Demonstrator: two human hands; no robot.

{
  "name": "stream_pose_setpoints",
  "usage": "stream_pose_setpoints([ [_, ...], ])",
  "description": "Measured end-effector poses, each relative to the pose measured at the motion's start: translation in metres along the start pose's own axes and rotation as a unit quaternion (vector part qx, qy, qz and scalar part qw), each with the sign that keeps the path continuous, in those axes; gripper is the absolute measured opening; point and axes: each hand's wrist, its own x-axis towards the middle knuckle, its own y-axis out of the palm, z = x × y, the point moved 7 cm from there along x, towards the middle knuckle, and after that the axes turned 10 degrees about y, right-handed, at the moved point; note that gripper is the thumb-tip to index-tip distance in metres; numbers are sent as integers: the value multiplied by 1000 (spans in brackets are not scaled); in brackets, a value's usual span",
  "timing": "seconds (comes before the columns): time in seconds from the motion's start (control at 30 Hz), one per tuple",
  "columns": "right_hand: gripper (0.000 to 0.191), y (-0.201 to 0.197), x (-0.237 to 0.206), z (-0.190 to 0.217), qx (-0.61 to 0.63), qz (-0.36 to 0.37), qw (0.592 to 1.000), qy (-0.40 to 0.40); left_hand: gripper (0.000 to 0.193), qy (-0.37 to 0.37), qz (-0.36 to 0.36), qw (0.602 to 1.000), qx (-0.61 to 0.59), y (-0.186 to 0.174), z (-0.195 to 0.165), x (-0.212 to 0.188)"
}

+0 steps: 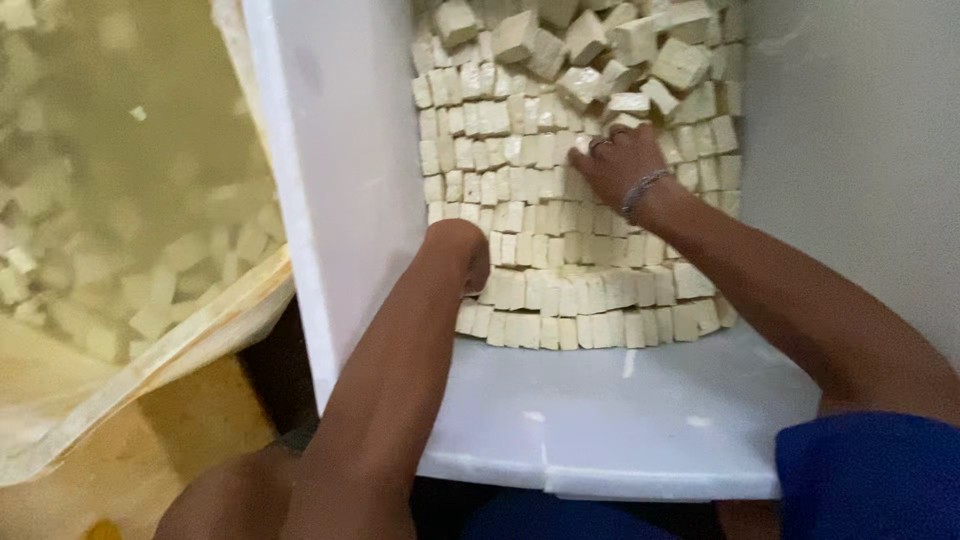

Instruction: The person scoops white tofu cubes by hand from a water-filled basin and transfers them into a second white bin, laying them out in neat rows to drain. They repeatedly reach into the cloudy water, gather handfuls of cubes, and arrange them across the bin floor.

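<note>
Tofu cubes point(560, 290) on white board point(620, 420) w/ left hand point(462, 255) curled, right hand point(615, 165) flat, nothing gripped; tub point(130, 250) beside.

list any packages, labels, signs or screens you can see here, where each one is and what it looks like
No labels, signs or screens show.
Clear plastic bag: left of the white board, big and yellowish, holding pale cubes in cloudy liquid.
Nearest other things: rows of cut pale cubes on the board, with the left hand at their left edge and the right hand resting on top of them.
</note>
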Motion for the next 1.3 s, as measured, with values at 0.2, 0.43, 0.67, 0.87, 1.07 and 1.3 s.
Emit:
stream_pose_setpoints([
  [0.2, 27, -10, -4, -14, -47, -27, 998, -31, 44, 13, -9, 1000, -17, -3, -6, 2],
  [0.43, 23, -16, 1, -25, -52, 32, 998, -16, 48, 29, -22, 999, -32, 0, -16, 9],
  [0.67, 35, -35, 8, 5, -112, 99, 988, -28, 51, 44, -36, 998, -28, 3, -22, 11],
  [0.87, 38, -10, -6, -31, -31, 20, 999, -32, 55, 48, -42, 997, -37, -2, -22, 18],
  [1.07, 20, -15, 19, -5, 122, 150, 981, -12, 58, 50, -57, 996, -46, 1, -28, 21],
  [1.3, 29, -46, 63, 177, 311, 75, 916, -241, 85, 26, -19, 998, -49, 7, -45, -6],
])
